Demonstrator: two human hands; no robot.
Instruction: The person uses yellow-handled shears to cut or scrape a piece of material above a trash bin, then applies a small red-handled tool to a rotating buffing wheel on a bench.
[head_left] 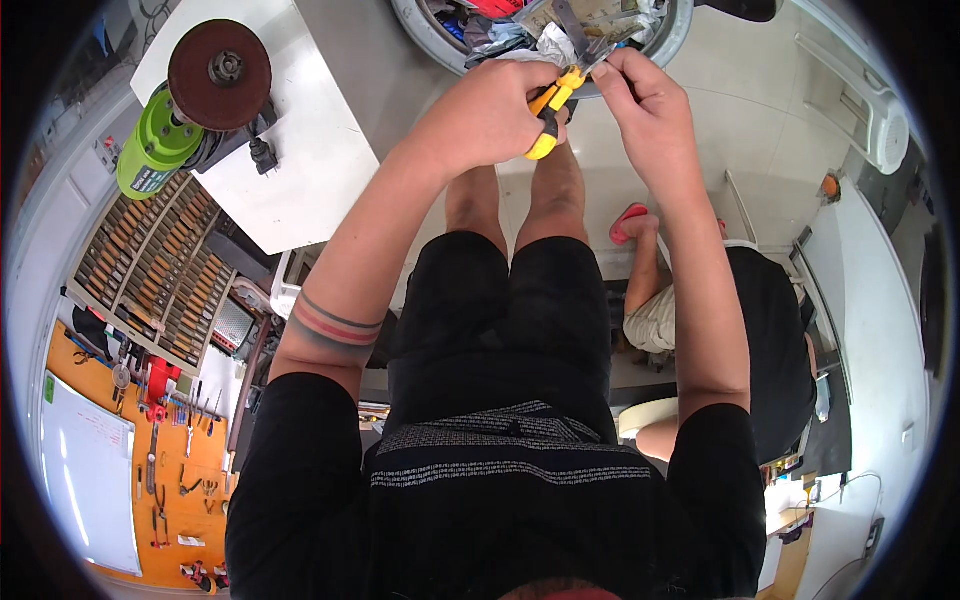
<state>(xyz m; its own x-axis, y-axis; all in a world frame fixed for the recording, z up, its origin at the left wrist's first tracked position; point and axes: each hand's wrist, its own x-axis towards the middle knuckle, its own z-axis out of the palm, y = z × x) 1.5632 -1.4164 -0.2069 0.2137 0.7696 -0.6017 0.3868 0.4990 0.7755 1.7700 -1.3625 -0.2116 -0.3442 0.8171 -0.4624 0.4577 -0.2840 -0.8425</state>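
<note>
My left hand [500, 110] is closed round the yellow-and-black handles of a snips-like hand tool [566, 88]. The tool points away from me, over a round grey bin [432, 42]. At its metal end, the thumb and fingers of my right hand [652, 100] are pinched together. Whatever they hold is too small to make out. Below the hands, crumpled wrappers, paper and other scraps [505, 35] fill the bin. A dark, narrow grey strip [571, 25] shows just beyond the tool; I cannot tell whether it belongs to it.
On a white table [300, 160] at left stands a green power tool [155, 150] with a brown disc. Beside it is a rack [150, 260] of wooden-handled tools; an orange tool board [185, 470] is nearer. Another person [770, 340] in black sits close on my right. A white chair [880, 125] lies beyond.
</note>
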